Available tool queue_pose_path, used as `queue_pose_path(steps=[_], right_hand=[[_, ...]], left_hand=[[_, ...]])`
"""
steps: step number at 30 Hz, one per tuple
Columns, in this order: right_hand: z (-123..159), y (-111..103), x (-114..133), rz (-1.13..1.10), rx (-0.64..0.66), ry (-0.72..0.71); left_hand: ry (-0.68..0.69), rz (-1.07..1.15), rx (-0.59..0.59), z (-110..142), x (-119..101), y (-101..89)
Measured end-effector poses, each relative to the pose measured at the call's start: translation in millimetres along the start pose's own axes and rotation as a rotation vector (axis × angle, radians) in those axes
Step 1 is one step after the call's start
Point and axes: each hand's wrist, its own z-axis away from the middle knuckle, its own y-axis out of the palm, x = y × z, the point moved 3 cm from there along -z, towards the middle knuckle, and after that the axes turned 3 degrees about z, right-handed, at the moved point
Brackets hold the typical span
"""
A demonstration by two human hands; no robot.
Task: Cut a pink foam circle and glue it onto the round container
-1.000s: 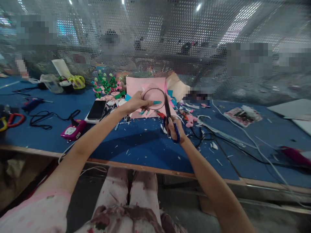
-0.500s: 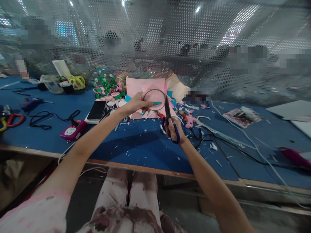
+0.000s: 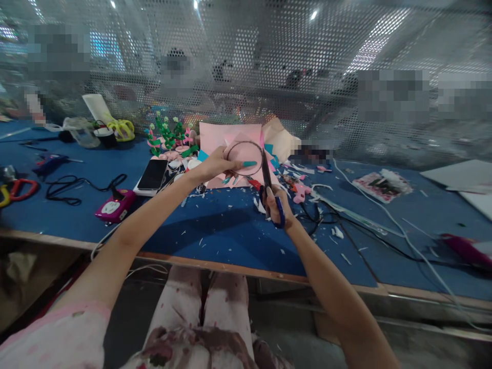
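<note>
In the head view, my left hand pinches a round pink piece with a dark rim between thumb and fingers. It looks like paper or thin sheet. My right hand is closed round the blue handles of a pair of scissors, whose dark blades point away from me. The blades stand at the right edge of the round piece; whether they touch it I cannot tell. Behind both lies a larger pink sheet on the table.
Paper scraps litter the blue table. To the left are a phone, a purple box with a cord, small green-and-pink craft plants and red-handled scissors. Cables cross the right side. A perforated metal screen stands behind.
The scissors and my right hand have shifted very slightly to the right, and the blades look closer together. My left hand and the round piece stay nearly in place.
</note>
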Motion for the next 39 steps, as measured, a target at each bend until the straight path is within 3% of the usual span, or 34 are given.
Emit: queue_pose_path(steps=[7,14,35,39], right_hand=[[-2,0,-3,0.029,-0.034,-0.087],[-1,1,-5,0.011,0.001,-0.066],[0,1,-5,0.03,-0.008,-0.054],[-1,0,-3,0.059,-0.008,-0.058]], left_hand=[[0.018,0.004,0.016,0,-2,0.7],[0.008,0.015,0.029,0,-3,0.5],[-0.04,0.075,-0.091,-2,2,-4.8],[-0.034,0.093,-0.06,-2,0,-3.8]])
